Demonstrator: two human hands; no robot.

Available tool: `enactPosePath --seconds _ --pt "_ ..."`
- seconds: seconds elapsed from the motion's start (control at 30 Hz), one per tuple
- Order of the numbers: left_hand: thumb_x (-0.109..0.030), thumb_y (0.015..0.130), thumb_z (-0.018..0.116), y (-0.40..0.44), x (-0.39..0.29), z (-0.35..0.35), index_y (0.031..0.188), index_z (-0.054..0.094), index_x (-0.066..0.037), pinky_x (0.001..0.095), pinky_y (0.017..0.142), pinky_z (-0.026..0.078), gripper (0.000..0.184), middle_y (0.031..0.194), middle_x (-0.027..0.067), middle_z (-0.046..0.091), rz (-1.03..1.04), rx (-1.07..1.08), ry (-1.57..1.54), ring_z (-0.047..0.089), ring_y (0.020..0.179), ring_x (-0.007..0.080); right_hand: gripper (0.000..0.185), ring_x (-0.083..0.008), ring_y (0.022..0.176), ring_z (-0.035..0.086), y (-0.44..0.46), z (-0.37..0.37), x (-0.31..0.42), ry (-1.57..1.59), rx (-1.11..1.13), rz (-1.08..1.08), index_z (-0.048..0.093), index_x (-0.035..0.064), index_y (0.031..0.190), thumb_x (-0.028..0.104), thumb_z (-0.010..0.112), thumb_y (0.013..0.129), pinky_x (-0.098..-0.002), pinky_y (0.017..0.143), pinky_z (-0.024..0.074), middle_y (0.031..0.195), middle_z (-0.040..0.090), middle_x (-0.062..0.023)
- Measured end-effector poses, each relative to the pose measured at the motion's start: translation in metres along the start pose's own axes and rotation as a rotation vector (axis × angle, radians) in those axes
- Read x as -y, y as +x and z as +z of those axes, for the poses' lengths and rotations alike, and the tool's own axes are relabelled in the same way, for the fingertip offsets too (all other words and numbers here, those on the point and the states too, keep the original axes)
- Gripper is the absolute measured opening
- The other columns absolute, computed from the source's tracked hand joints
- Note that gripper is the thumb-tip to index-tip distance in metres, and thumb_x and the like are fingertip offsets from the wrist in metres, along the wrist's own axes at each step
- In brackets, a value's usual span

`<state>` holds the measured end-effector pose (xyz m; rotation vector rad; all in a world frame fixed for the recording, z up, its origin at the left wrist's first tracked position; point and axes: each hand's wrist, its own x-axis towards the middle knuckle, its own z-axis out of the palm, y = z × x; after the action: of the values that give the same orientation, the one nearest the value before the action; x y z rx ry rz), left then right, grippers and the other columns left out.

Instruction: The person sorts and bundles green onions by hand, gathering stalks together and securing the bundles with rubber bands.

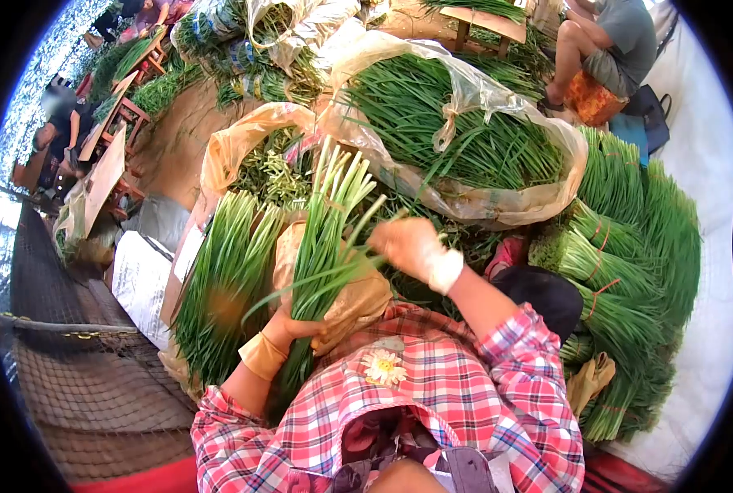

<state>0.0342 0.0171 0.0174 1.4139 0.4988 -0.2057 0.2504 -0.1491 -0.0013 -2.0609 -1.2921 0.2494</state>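
In my left hand (294,326) I grip a bunch of garlic chives (327,222) around its leafy part, the pale stem ends pointing up and away from me. A few leaves bend out sideways from it toward the right. My right hand (411,248) is just right of the bunch, its fingers curled and smeared by motion. What it holds, if anything, I cannot make out. Both wrists have pale glove cuffs. Against the left side of the held bunch lies a larger pile of chives (227,283). Brown wrapping (354,308) covers my lap beneath the bunch.
Ahead stands a large plastic bag (576,152) full of chives, beside a smaller bag (218,160) of trimmings. Chive bundles tied with red bands (621,287) are stacked at right, near a loose glove (592,380). A person (617,45) sits at upper right; low benches (103,177) stand left.
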Motion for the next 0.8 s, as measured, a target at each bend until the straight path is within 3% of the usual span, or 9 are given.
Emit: enactPosePath --seconds 0.07,0.13,0.23,0.3,0.5,0.6,0.73,0.77,0.8 --pt "-0.001 0.063 0.068 0.007 0.001 0.001 0.101 0.055 0.002 0.0289 0.043 0.045 0.041 0.067 0.0082 0.059 0.023 0.027 0.04 0.055 0.047 0.0187 0.018 -0.0231 0.062 0.063 -0.018 -0.013 0.033 0.18 0.137 -0.28 0.068 0.0114 0.087 0.026 0.057 0.086 -0.0317 0.059 0.0511 0.072 0.065 -0.0091" --pt "-0.001 0.063 0.069 0.011 0.02 -0.009 0.102 0.055 0.001 0.0289 0.043 0.045 0.041 0.068 0.0083 0.06 -0.054 0.002 -0.011 0.056 0.047 0.0187 0.021 -0.0177 0.057 0.06 -0.028 -0.049 0.055 0.925 0.23 -0.009 0.067 0.0056 0.084 0.024 0.057 0.087 -0.029 0.053 0.049 0.066 0.062 -0.0075" --pt "0.0 0.064 0.068 0.004 0.014 -0.008 0.103 0.056 0.0 0.0283 0.043 0.045 0.042 0.07 0.0088 0.06 -0.108 -0.004 -0.203 0.056 0.048 0.019 0.027 -0.0134 0.058 0.056 -0.016 -0.074 0.006 1.128 -0.312 0.171 0.062 0.0021 0.089 0.027 0.052 0.091 -0.0262 0.061 0.0462 0.066 0.058 -0.0033" --pt "0.001 0.064 0.068 0.002 0.009 -0.005 0.104 0.056 0.001 0.028 0.044 0.045 0.042 0.071 0.009 0.059 -0.143 -0.013 -0.246 0.056 0.048 0.0192 0.022 -0.0131 0.056 0.053 -0.012 -0.078 -0.034 1.805 -0.451 0.107 0.061 0.0032 0.09 0.024 0.059 0.086 -0.027 0.061 0.0477 0.065 0.055 -0.0011" --pt "0.0 0.063 0.07 0.007 0.015 0.002 0.108 0.055 -0.001 0.0282 0.051 0.047 0.048 0.081 0.0061 0.058 -0.161 -0.035 -0.131 0.057 0.056 0.0169 0.07 -0.0101 0.061 0.057 0.018 -0.059 -0.002 0.525 0.103 0.256 0.036 0.0054 0.135 0.033 0.069 0.079 -0.0206 0.058 0.0481 0.078 0.063 -0.0062" --pt "-0.002 0.061 0.073 0.008 0.022 0.003 0.11 0.055 -0.002 0.0277 0.058 0.048 0.052 0.086 0.0043 0.059 -0.102 -0.033 -0.03 0.057 0.067 0.014 0.041 -0.0123 0.06 0.059 0.03 -0.022 0.006 1.193 0.094 0.175 0.059 0.001 0.109 0.032 0.065 0.083 -0.0221 0.055 0.0488 0.074 0.063 -0.0074" --pt "0.002 0.058 0.076 0.001 0.01 0.001 0.114 0.054 -0.002 0.0284 0.067 0.049 0.06 0.091 0.0047 0.061 -0.054 -0.042 0.03 0.058 0.077 0.0144 0.023 -0.0103 0.057 0.055 0.019 -0.046 -0.024 1.153 -0.507 0.04 0.06 0.0036 0.089 0.027 0.059 0.087 -0.0233 0.059 0.0473 0.065 0.058 -0.0027" --pt "0.002 0.058 0.075 0.0 0.006 -0.001 0.113 0.054 -0.001 0.0286 0.066 0.05 0.059 0.09 0.0054 0.061 -0.098 -0.029 -0.019 0.059 0.076 0.0153 0.021 -0.0092 0.057 0.053 0.013 -0.061 -0.055 1.938 -0.403 0.122 0.059 0.0044 0.092 0.024 0.062 0.085 -0.0224 0.056 0.044 0.067 0.057 -0.0001" --pt "0.002 0.058 0.075 0.0 0.005 -0.002 0.112 0.055 -0.001 0.0288 0.065 0.05 0.058 0.088 0.0062 0.061 -0.143 -0.013 -0.064 0.06 0.074 0.0163 0.025 -0.0083 0.056 0.05 0.005 -0.072 -0.081 1.995 -0.524 0.074 0.059 0.003 0.094 0.024 0.065 0.083 -0.0221 0.054 0.0409 0.065 0.055 0.0022"
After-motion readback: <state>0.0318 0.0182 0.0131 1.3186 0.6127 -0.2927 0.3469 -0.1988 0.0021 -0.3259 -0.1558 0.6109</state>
